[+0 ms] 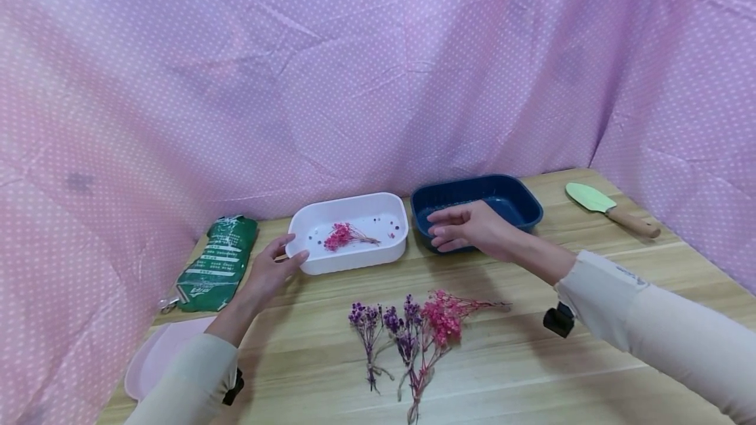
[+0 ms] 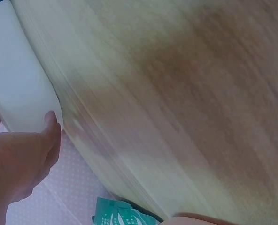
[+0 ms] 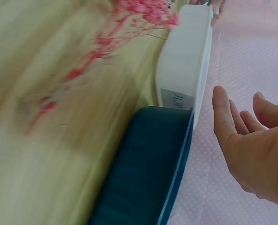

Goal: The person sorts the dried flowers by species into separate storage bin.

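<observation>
A white plastic basin stands at the back of the table. Inside it lie a small pink dried-flower sprig and several dark loose bits. My left hand holds the basin's left end, fingers at the rim and thumb at the front corner; the left wrist view shows this hand at the end wall. Just right of it stands a dark blue basin. Above that one hovers my right hand, fingers loosely bent, with nothing in them. The right wrist view shows the same hand off both basins.
Two tied purple dried-flower bunches and some pink dried flowers lie on the wooden table in front. To the left are a green packet and a pale pink flat item. A green-bladed trowel lies at right. Pink dotted cloth hangs behind.
</observation>
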Motion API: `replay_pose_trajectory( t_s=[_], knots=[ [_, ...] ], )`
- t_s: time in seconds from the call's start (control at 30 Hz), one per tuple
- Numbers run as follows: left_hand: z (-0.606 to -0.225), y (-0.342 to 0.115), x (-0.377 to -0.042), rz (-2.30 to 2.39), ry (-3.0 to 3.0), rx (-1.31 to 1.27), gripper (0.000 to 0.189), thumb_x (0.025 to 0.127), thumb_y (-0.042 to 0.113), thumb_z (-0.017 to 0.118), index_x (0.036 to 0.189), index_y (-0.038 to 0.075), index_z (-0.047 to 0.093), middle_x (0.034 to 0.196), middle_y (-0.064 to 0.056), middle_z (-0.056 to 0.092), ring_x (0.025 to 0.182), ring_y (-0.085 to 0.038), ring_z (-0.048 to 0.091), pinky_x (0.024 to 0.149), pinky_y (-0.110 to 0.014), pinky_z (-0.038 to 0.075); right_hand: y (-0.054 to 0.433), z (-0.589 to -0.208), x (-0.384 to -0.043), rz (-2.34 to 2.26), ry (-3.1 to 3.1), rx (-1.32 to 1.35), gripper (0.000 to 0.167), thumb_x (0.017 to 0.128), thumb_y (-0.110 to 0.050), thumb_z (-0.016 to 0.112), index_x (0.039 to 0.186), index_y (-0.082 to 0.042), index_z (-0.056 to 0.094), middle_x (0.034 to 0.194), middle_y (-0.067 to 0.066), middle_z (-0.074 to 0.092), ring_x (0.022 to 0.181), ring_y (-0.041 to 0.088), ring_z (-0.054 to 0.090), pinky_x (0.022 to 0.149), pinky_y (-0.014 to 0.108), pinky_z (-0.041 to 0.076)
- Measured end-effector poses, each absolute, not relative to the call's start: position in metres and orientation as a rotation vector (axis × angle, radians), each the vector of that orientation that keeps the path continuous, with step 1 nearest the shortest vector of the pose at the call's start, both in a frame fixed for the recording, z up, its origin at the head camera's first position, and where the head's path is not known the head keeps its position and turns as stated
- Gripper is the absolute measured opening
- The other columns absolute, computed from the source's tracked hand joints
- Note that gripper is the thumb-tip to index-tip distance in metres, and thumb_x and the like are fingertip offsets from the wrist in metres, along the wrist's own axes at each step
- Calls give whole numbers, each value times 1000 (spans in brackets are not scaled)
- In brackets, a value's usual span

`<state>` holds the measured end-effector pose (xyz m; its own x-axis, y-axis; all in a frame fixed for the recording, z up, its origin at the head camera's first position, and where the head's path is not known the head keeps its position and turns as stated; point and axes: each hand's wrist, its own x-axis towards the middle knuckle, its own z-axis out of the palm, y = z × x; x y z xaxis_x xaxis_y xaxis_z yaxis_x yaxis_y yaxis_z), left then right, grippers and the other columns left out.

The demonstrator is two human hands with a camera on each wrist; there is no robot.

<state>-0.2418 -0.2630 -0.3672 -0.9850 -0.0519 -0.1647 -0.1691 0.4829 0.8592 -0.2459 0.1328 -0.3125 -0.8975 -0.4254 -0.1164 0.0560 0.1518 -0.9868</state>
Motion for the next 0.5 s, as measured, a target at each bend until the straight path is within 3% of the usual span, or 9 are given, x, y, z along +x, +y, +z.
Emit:
replay_pose_trajectory(
  t_s=[0.5],
  knots=[
    [-369,-264,-242,1507,2622,-192,72,93,40,62,151,13,29,149,-20,31,129,-36,39,105,-46,40,178,-329,-222,-1642,2115,-435,50,93,-8,63,135,12,45,122,28,60,102,32,66,88,44,53]
  ],
)
